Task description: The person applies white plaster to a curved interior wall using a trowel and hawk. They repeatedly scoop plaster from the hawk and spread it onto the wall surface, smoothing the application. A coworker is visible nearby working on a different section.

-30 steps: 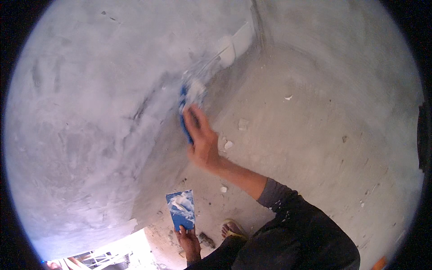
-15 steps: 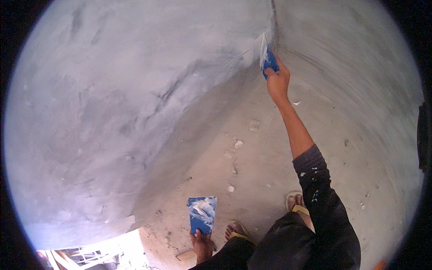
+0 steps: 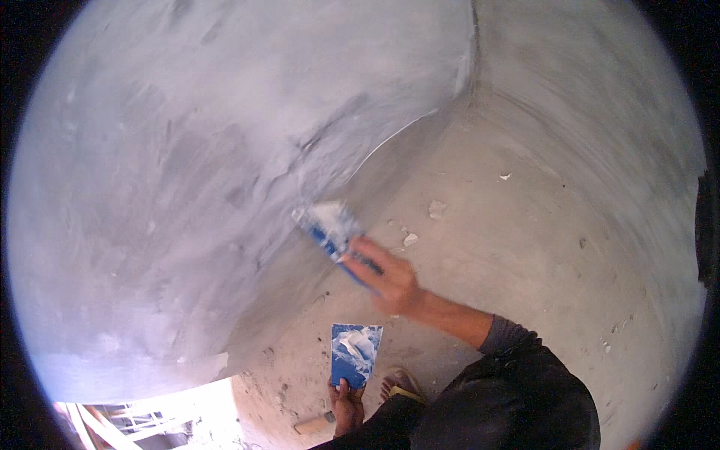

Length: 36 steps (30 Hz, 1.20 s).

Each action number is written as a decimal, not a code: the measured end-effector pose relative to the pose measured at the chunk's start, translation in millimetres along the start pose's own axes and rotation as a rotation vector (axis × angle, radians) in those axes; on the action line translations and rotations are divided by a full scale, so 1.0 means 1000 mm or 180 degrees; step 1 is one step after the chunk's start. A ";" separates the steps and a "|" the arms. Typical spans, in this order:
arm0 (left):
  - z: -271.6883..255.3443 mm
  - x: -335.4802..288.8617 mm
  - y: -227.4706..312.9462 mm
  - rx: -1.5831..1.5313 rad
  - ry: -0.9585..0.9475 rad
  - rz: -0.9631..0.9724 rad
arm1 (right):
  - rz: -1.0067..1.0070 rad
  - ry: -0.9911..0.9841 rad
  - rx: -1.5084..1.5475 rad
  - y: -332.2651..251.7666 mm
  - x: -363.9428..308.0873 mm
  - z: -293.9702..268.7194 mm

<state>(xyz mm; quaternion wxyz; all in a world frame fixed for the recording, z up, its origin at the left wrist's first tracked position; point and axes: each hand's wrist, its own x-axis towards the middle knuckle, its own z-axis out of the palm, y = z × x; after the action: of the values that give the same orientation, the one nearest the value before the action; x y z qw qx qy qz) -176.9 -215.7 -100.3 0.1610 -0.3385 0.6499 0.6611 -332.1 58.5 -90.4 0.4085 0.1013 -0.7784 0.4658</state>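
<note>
My right hand (image 3: 390, 279) grips a blue putty spreader (image 3: 330, 236) smeared with white putty. Its front edge is at the lower part of the grey plastered wall (image 3: 172, 195) on the left; motion blurs the blade a little. Low in the view, my left hand (image 3: 346, 401) holds a second blue spreader (image 3: 355, 355) by its near end, face up. A lump of white putty (image 3: 358, 343) lies on that blade. A thin white line of putty (image 3: 386, 142) runs along the wall's foot toward the corner.
Another grey wall (image 3: 600, 90) meets the first in a corner (image 3: 474, 60) at the far side. White crumbs (image 3: 410, 239) and flakes dot the dusty floor (image 3: 480, 247). A scraper-like tool (image 3: 315, 424) lies near my sandaled foot (image 3: 401, 384). A bright opening (image 3: 180, 424) is at lower left.
My right hand has swept the spreader from the far corner nearer and to the left along the wall's foot. A white line now shows there. My left hand has shifted slightly right.
</note>
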 end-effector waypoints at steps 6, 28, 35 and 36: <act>-0.016 0.009 -0.017 -0.0143 -0.0323 0.0373 | -0.1000 0.0426 -0.1165 0.078 0.083 -0.028; 0.016 -0.014 -0.009 -0.0815 0.0015 0.0176 | -0.0908 -0.0308 -0.1304 0.062 0.076 -0.039; 0.032 -0.030 -0.021 -0.0897 0.0717 0.0216 | -0.0437 -0.1083 -0.0572 0.117 -0.021 -0.029; 0.033 -0.030 -0.025 -0.0941 0.0765 0.0281 | -0.0591 -0.0830 -0.0544 0.126 -0.015 -0.041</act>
<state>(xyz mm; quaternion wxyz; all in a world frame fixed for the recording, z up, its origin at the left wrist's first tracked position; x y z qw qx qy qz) -146.8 -174.7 -101.4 0.0017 -0.4061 0.5745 0.7106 -368.3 157.0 -173.4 0.3525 0.1972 -0.8488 0.3412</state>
